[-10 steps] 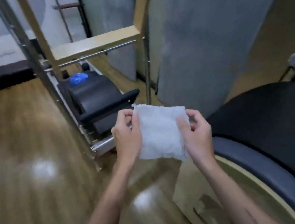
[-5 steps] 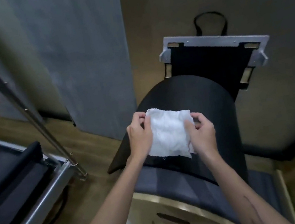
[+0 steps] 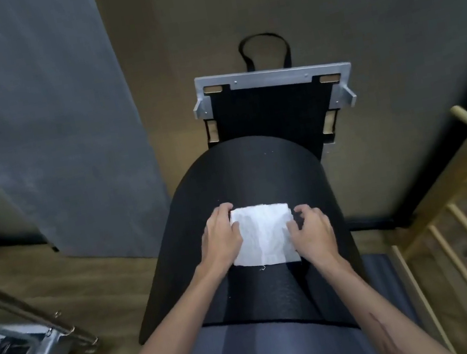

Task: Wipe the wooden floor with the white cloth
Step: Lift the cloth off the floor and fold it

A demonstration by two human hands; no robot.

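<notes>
Change noted: half a second ago the white cloth point(image 3: 263, 238) was held up in the air between both hands; it now lies flat on top of the black padded barrel point(image 3: 246, 187), folded to a rough rectangle. The view has also settled squarely over the barrel.

Left hand point(image 3: 221, 241): fingers curled over the cloth's upper left corner, thumb lying on its left edge, so this hand holds the cloth. Right hand point(image 3: 312, 233): at 3 o'clock of the cloth, fingers bent and spread, thumb touching the right edge. Whether it pinches the fabric or only steadies it cannot be told.

Assessment: the cloth is on upholstery, not on the wooden floor point(image 3: 98, 282), which shows at 9 o'clock of the barrel, well apart from the cloth. Floor wiping is judged not yet begun; the cloth appears to be being folded or smoothed.
</notes>
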